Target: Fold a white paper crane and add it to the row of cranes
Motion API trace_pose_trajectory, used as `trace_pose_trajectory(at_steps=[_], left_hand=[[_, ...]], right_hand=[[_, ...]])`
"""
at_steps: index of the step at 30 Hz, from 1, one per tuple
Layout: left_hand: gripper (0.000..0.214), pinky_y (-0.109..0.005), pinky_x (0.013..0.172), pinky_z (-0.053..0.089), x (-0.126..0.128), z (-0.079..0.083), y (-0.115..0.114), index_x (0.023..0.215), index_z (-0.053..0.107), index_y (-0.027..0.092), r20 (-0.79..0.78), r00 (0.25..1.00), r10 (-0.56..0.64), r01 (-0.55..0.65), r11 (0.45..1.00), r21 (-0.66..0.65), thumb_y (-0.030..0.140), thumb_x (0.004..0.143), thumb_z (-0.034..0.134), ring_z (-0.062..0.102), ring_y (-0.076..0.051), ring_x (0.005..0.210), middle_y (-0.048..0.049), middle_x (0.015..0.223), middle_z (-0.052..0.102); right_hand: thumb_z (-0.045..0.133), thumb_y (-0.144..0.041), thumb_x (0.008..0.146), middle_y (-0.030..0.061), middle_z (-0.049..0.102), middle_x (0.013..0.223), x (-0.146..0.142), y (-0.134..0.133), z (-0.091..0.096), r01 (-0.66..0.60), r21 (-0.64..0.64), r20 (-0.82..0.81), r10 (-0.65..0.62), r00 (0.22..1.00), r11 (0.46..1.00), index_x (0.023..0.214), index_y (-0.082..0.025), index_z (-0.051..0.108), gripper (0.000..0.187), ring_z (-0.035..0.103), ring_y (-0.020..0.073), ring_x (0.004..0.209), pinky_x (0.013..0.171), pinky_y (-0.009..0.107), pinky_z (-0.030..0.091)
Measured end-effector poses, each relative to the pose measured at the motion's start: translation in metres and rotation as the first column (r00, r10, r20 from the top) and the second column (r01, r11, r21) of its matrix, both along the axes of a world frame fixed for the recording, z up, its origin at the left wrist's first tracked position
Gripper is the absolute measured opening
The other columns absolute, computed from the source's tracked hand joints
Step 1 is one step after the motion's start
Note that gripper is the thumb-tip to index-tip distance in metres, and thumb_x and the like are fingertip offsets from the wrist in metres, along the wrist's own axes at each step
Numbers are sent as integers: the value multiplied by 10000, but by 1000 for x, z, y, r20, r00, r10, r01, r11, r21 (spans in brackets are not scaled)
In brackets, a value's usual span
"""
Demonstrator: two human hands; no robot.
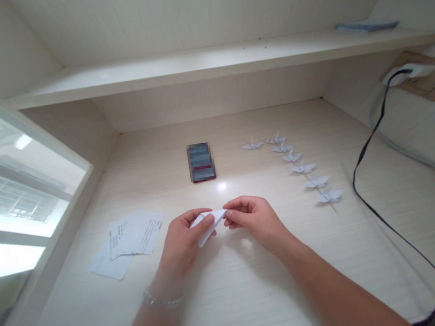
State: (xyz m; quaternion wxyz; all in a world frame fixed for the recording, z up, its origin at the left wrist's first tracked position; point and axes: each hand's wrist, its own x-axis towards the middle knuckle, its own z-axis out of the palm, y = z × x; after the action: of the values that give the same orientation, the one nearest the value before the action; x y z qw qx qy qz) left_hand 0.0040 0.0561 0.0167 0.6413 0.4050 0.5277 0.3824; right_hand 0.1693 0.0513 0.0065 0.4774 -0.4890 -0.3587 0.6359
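Note:
Both hands meet over the middle of the pale wooden desk (pixel 237 300). My left hand (pixel 183 240) is closed on a small folded piece of white paper (pixel 206 225), thumb on top. My right hand (pixel 251 217) pinches the paper's right tip between thumb and fingers. The paper is folded into a narrow pointed shape and is held just above the desk. A thin bracelet shows on my left wrist.
Loose printed paper sheets (pixel 131 240) lie at the left. Several folded paper cranes (pixel 303 168) form a curved row at the right. A dark phone (pixel 200 162) lies behind my hands. A black cable (pixel 373 206) runs from a wall socket (pixel 411 73). A shelf (pixel 204 65) spans above.

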Motion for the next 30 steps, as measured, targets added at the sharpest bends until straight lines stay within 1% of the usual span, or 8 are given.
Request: trace_pose_trajectory(at_steps=[4,7,9,13,17,23,27,30], left_hand=[[433,-256,609,459,-5,-1,1,984,635,131,-42,994,-99,101,993,59,292,598,744,609,-164,670,-79,815,677],[313,-245,556,436,-6,-6,1,898,655,138,-155,982,-112,127,988,90,359,677,671,599,-166,641,-75,755,676],[300,-242,526,421,-4,-9,1,830,660,137,-198,974,-110,131,987,94,411,716,618,589,-165,605,-71,703,669],[318,-240,529,415,-2,-9,0,774,664,137,-199,976,-88,111,988,105,443,727,593,591,-166,607,-68,703,676],[304,-235,525,410,-2,-9,-1,774,671,139,-211,974,-83,110,987,121,431,726,600,588,-158,603,-65,709,681],[294,-233,511,409,-2,-8,-1,763,665,144,-203,973,-111,137,983,120,428,729,598,579,-155,599,-68,719,677],[252,-231,511,410,-1,-5,-1,757,672,157,-239,965,-113,148,979,138,399,699,634,579,-153,590,-54,702,680],[225,-233,524,423,0,-2,-2,776,687,171,-270,955,-123,172,971,166,375,693,645,597,-158,618,-54,743,697]], right_hand=[[727,-264,613,47,668,645,2,1,2,8,-47,-30,-9,1000,999,773,-124,657,224,633,139,581,592,272,517],[729,-256,605,40,660,631,3,0,3,-19,-62,-18,18,1000,998,756,-128,656,211,624,134,570,573,264,508],[722,-264,610,37,657,626,3,0,3,-50,-60,-12,49,999,997,755,-131,656,208,621,134,574,570,263,501],[723,-237,589,29,666,672,3,-1,2,-81,-21,-30,80,996,997,801,-140,654,243,623,139,612,587,266,489],[719,-189,573,17,667,683,2,-1,0,-91,6,-30,91,995,996,823,-146,649,264,611,130,603,603,270,483],[707,-209,591,16,656,638,2,-1,-3,-94,-16,-21,94,995,995,782,-145,655,209,607,128,578,579,264,483],[709,-209,584,8,638,588,2,-1,-1,-96,-40,-7,96,995,995,728,-144,669,163,598,123,551,555,254,479],[706,-197,582,9,636,577,2,-2,1,-101,-59,-8,101,995,993,707,-145,681,137,597,124,543,553,253,479]])
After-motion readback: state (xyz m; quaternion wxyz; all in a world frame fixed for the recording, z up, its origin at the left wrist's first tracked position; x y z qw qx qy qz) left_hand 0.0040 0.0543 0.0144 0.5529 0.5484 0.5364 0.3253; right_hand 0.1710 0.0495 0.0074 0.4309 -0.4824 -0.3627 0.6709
